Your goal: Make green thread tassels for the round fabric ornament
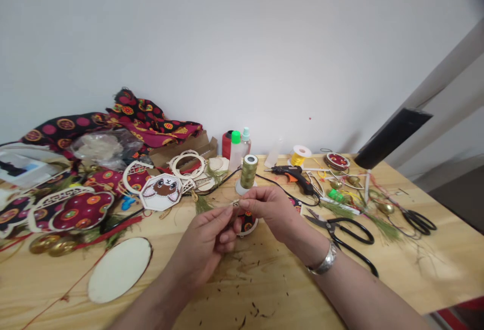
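Observation:
My left hand and my right hand meet over the middle of the wooden table. Thumb and fingers of both are pinched on a small pale openwork piece, mostly covered by the fingertips. Just below them shows a round ornament with dark flowered fabric and a pale rim. Whether it hangs from my fingers or rests on the table I cannot tell. Behind the hands stands a spool of olive-gold thread. Close to my right forearm lie black-handled scissors.
A glue gun with a black cable lies behind my right hand. Fabric-covered ornaments, an octagonal animal-face plaque and an oval board are on the left. Two bottles stand by the wall. Dark scraps dot the table.

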Demonstrator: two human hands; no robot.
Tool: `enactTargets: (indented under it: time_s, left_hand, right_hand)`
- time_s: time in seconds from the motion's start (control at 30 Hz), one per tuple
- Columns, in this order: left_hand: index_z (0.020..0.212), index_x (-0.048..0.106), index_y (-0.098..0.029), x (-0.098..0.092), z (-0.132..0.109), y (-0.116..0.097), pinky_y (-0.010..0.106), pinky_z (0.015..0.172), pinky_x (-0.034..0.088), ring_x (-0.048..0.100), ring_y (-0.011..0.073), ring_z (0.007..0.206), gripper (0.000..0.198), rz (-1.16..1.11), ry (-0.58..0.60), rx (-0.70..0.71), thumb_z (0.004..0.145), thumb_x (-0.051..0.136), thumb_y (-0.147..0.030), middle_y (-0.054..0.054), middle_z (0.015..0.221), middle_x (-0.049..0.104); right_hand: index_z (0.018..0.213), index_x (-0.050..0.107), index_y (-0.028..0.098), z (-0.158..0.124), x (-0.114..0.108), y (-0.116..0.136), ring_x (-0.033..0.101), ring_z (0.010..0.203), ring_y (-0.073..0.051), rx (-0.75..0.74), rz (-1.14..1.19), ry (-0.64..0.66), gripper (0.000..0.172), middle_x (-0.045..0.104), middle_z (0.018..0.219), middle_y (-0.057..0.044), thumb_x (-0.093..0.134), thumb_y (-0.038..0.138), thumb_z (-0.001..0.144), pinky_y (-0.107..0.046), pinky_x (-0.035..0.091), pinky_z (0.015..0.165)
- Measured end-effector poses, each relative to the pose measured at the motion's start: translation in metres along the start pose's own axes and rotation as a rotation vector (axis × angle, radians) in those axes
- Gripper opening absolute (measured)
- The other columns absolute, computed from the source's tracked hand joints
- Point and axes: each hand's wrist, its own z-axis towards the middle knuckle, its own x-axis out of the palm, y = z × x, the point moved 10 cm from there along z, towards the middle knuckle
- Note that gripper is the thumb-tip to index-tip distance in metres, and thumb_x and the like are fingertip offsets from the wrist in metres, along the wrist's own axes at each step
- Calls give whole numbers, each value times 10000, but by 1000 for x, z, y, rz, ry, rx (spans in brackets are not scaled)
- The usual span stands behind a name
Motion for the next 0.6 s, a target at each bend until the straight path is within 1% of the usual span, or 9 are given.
enactTargets:
  time_s: [0.3, 0.6]
  left_hand:
    - [685, 682, -90, 0, 2, 2, 129, 404, 213, 256, 5, 438, 131, -39, -4, -15, 712, 703, -216, -13, 584, 517]
    - [683, 693, -89, -2, 2, 3, 142, 405, 210, 288, 13, 438, 130, 21, -14, -13, 695, 720, -215, -22, 542, 501]
  right_hand:
    - [591, 626, 136, 3, -3, -2, 499, 485, -79, -23, 5, -9, 199, 623, 528, 7, 713, 308, 642, -231, 368, 510]
    - [603, 629, 131, 3, -1, -4, 514, 515, -87, -42, 15, 13, 199, 619, 562, -1, 705, 304, 664, -237, 384, 542]
